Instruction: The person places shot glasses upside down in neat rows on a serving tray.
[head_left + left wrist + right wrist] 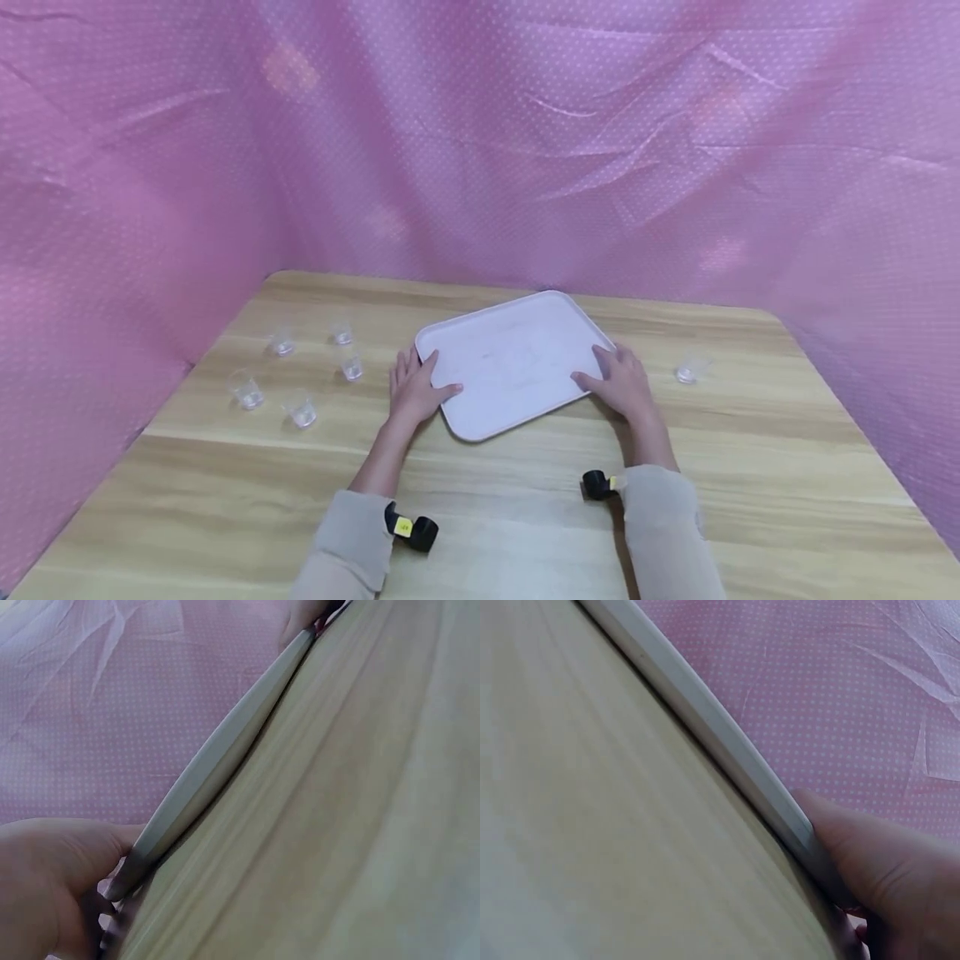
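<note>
A white rectangular tray (pixel 517 358) lies turned at an angle near the back middle of the wooden table. My left hand (pixel 416 390) grips its left edge, thumb over the rim and the other fingers at the outer side. At the right edge, my right hand (pixel 618 382) holds the tray the same way, its thumb on top. In the left wrist view the tray's side wall (pixel 217 757) runs close over the tabletop. The right wrist view shows the right thumb (pixel 832 825) on the rim, with the fingers below mostly hidden.
Several small clear cups stand left of the tray, among them a front cup (pixel 302 412) and a back cup (pixel 342 333). Another clear cup (pixel 686 372) lies to the right, apparently on its side. A pink dotted curtain (pixel 525 150) hangs around the table (pixel 510 517).
</note>
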